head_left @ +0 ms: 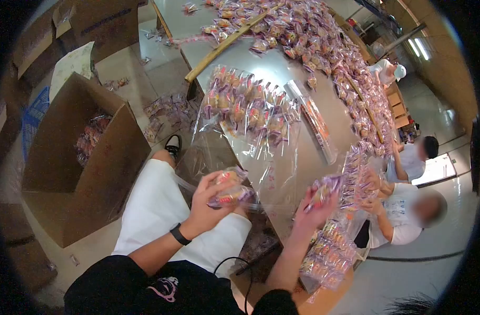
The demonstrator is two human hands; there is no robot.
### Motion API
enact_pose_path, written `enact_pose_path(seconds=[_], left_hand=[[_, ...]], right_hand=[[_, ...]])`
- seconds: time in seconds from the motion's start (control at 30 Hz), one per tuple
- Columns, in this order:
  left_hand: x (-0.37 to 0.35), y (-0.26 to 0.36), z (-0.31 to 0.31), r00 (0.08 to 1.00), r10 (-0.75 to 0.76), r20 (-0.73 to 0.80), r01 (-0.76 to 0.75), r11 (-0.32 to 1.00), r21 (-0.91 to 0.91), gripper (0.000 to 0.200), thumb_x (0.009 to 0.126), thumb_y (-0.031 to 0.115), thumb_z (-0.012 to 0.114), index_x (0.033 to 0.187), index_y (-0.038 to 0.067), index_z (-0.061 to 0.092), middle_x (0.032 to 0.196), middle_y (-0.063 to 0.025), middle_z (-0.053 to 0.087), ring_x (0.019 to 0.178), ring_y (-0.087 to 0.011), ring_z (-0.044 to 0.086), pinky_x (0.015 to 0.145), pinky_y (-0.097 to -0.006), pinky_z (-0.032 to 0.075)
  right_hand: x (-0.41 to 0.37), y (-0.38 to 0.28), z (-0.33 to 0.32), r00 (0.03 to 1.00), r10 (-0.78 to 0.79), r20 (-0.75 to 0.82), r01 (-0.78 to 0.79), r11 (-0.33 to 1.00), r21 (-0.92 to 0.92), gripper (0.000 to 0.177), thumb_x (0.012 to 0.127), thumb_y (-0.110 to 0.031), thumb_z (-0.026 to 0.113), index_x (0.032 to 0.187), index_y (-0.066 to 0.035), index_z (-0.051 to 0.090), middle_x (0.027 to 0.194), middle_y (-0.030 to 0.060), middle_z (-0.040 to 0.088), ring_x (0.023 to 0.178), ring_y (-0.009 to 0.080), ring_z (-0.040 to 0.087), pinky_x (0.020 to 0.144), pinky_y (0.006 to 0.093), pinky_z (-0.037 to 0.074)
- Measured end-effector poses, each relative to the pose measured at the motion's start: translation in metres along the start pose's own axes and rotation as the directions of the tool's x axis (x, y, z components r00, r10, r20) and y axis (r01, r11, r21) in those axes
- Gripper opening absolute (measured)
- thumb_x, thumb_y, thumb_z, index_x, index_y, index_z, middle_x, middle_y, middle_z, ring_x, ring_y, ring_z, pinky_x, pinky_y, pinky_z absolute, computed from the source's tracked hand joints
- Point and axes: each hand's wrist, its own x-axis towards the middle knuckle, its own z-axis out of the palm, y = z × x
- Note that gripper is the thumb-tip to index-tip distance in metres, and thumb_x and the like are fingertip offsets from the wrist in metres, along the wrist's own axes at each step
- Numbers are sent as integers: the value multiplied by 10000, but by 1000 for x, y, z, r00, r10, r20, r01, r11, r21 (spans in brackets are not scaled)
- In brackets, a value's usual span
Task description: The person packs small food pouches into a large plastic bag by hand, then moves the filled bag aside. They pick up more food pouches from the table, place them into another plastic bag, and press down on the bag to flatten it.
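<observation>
My left hand [204, 206], with a black band on the wrist, is closed around a couple of small wrapped snacks [226, 198] in clear and purple film. Over on the right, my right hand [314, 210] grips another wrapped snack [326, 190], slightly blurred. Between and beyond my hands lies a large clear plastic bag [271, 176], its loose near part spread over the table edge. Rows of the same snacks [245, 107] fill its far part. How many pieces each hand holds is partly hidden by my fingers.
A big pile of wrapped snacks [303, 37] covers the far table, with a wooden strip [229, 44] beside it. Flat printed bags [313, 123] lie on the table. An open cardboard box [82, 194] stands at left. Co-workers [403, 210] sit at right, near arranged snacks [332, 252].
</observation>
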Motion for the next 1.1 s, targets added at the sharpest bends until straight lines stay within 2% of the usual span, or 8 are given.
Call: enact_pose_path(seconds=[0.13, 0.33, 0.43, 0.53, 0.6, 0.73, 1.0, 1.1], left_hand=[[13, -4, -7, 997, -26, -77, 35, 992, 119, 606, 750, 163, 938, 1303, 86, 702, 1427, -168, 501, 1330, -329, 527, 1118, -421, 444], [15, 14, 5, 991, -64, -119, 85, 980, 181, 579, 746, 184, 937, 1273, 83, 719, 1376, -169, 509, 1308, -337, 539, 1101, -422, 463], [30, 25, 12, 991, -63, -117, 90, 967, 238, 567, 755, 207, 927, 1267, 81, 719, 1359, -179, 514, 1288, -348, 551, 1097, -428, 466], [46, 24, 20, 987, -26, -156, 71, 955, 288, 566, 758, 220, 918, 1268, 80, 717, 1346, -189, 520, 1275, -361, 557, 1095, -431, 468], [57, 28, 24, 982, -39, -186, 89, 959, 269, 569, 755, 220, 916, 1269, 80, 717, 1344, -195, 522, 1275, -369, 557, 1092, -431, 470], [66, 19, 31, 981, 12, -195, 48, 953, 298, 574, 763, 236, 900, 1277, 71, 707, 1373, -216, 515, 1296, -388, 546, 1087, -441, 468], [58, 4, 29, 993, 103, -63, -83, 961, 262, 548, 864, 237, 803, 1351, 51, 635, 1403, -253, 503, 1332, -456, 490, 1116, -512, 429], [67, -9, 29, 987, 122, -101, -94, 965, 243, 457, 910, 176, 782, 1321, 38, 638, 1352, -217, 522, 1215, -368, 586, 1022, -439, 495]], right_hand=[[83, 32, -33, 987, -156, -39, 92, 745, -661, 790, 862, -355, 814, 1490, -32, 460, 1347, 181, 598, 1199, 232, 596, 992, 383, 517], [135, 43, -57, 985, 145, 89, 34, 345, -938, 890, 838, -449, 845, 1503, 10, 470, 1422, 229, 526, 1269, 293, 545, 1094, 417, 440], [130, 41, -41, 990, -50, 134, 129, -105, -986, 868, 854, -465, 822, 1489, 25, 490, 1351, 223, 587, 1216, 316, 582, 1058, 420, 454], [113, 24, -30, 793, -400, 459, 429, -167, -888, 744, 905, -360, 822, 1467, 28, 527, 1384, 211, 604, 1220, 324, 608, 1060, 407, 477], [57, 4, -8, 940, -199, 277, 341, 491, -802, 647, 889, -272, 828, 1406, 31, 585, 1375, 227, 611, 1218, 347, 632, 1046, 426, 505], [-71, 16, 47, 557, 113, 822, 785, 250, -566, 724, 801, -92, 826, 1473, -43, 559, 1397, 220, 583, 1261, 388, 609, 1013, 469, 539], [-57, 105, 72, 594, -290, 750, 800, 308, -515, 738, 857, -48, 813, 1491, -58, 436, 1405, 255, 516, 1265, 392, 564, 989, 433, 524], [-46, 107, 72, 927, 5, 376, 258, 719, -646, 587, 901, -48, 792, 1390, -52, 467, 1312, 206, 569, 1178, 291, 602, 944, 393, 520]])
